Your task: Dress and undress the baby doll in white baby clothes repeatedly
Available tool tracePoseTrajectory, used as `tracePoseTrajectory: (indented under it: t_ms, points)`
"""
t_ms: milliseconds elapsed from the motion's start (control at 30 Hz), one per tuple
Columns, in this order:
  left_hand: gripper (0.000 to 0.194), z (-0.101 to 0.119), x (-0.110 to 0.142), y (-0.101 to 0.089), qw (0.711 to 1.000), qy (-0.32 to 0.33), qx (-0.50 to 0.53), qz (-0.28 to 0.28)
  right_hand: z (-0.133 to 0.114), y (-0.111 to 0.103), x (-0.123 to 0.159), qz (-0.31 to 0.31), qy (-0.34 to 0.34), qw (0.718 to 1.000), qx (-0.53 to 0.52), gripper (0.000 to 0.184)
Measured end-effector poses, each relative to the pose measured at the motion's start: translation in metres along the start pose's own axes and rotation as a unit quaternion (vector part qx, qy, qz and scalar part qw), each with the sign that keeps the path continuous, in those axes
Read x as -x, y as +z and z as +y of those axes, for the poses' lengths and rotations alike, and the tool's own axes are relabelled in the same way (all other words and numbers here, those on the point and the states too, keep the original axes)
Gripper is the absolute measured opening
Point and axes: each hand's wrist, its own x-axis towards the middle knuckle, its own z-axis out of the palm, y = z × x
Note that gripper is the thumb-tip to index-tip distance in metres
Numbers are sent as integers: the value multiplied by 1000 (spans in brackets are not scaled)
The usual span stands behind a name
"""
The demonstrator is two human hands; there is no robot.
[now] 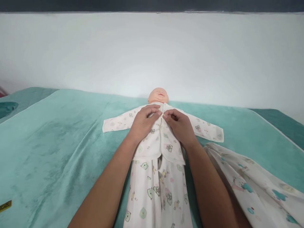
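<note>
A baby doll (158,95) lies on its back, its head toward the wall. It wears a white printed baby jacket (152,144) with both sleeves spread wide, and matching printed trousers (142,193) below. At the upper chest, my left hand (146,122) pinches the jacket's front edge between thumb and fingers. Close beside it, my right hand (181,125) is closed on the other front edge, at the same height. Whatever fastener sits between the fingertips is too small to make out. Below my hands the two front edges meet down to the hem.
A teal plush blanket (59,142) covers the surface, with a long crease on the left. At the lower right lies a white printed cloth (256,186) beside my right forearm. A white wall (152,53) stands behind the doll. A yellow-and-black label (5,206) shows at the left edge.
</note>
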Motion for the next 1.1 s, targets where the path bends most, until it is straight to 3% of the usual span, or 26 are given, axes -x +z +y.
tracePoseTrajectory:
  t_ms: [233, 667, 900, 1100]
  points:
    - [13, -1, -4, 0, 999, -35, 2, 2, -1, 0, 0, 0, -34, 999, 21, 10]
    - [15, 0, -3, 4, 999, -17, -29, 22, 0, 2, -1, 12, -82, 995, 50, 7]
    - [18, -6, -5, 2, 999, -24, 34, 21, -9, 4, 2, 36, -14, 997, 64, 12]
    - [19, -4, -5, 2, 1000, -12, 21, 10, -12, 7, 2, 72, 25, 995, 62, 16]
